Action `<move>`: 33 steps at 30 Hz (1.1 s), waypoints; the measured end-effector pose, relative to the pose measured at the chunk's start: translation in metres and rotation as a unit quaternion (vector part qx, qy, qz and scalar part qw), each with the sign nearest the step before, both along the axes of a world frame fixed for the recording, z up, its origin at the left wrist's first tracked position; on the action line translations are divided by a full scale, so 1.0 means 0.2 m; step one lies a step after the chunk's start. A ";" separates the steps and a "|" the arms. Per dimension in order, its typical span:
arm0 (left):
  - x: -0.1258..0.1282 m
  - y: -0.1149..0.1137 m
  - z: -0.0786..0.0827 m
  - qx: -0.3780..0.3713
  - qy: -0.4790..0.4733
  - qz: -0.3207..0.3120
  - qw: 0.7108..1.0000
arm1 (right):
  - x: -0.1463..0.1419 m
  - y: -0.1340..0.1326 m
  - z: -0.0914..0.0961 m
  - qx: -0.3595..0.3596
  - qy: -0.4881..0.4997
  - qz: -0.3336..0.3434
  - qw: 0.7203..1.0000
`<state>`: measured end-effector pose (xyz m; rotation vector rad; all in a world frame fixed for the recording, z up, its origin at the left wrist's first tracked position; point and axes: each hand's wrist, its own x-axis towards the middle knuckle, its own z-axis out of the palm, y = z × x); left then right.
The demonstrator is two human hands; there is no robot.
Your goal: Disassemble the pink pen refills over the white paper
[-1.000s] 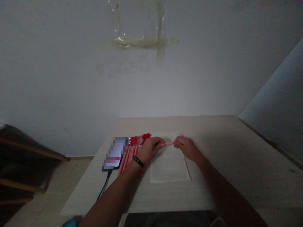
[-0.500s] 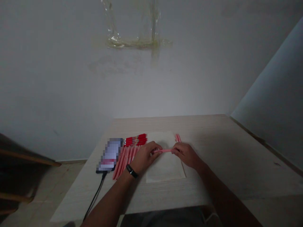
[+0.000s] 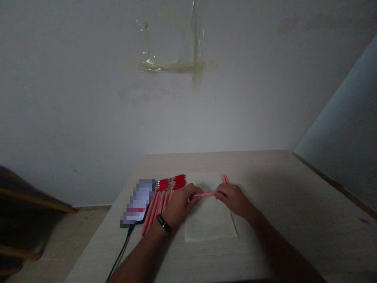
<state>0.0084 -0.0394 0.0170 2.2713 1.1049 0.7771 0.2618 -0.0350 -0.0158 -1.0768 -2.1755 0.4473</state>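
Note:
A slim pink pen [image 3: 207, 194] lies level between my hands, above a pale sheet [image 3: 206, 224]. My left hand [image 3: 183, 202] is closed on its left end, thumb and fingers pinching it. On the right end, the fingers of my right hand [image 3: 234, 198] are wrapped round it. Beside my left hand several pink pens [image 3: 153, 210] lie in a row, partly covered by that hand. Behind them is a bundle of red pen-like pieces [image 3: 172, 182] with pale and silvery parts. A few pink sticks [image 3: 225, 179] show just beyond my right hand.
A phone [image 3: 138, 202], its screen blurred, lies at the table's left with a black cable [image 3: 122, 247] running to the front. The wooden table [image 3: 265, 169] meets a wall [image 3: 250, 98] carrying clear tape [image 3: 171, 67]. Dark furniture [image 3: 26, 200] stands at the left.
The whole scene sits slightly lower in view, as the camera has tilted. Both hands keep hold of the pink pen, with little other visible change.

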 end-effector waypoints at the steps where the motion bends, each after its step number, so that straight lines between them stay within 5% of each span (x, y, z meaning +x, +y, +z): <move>1: 0.00 0.00 -0.01 -0.004 -0.001 0.000 1.000 | 0.00 -0.01 -0.01 -0.011 0.005 -0.001 1.000; 21: -0.04 0.03 -0.05 -0.084 -0.034 -0.064 0.994 | -0.01 -0.02 -0.02 0.030 0.011 0.025 0.999; 33: -0.01 0.02 -0.04 -0.023 -0.015 -0.011 1.000 | 0.00 0.00 -0.02 -0.023 0.042 0.023 0.999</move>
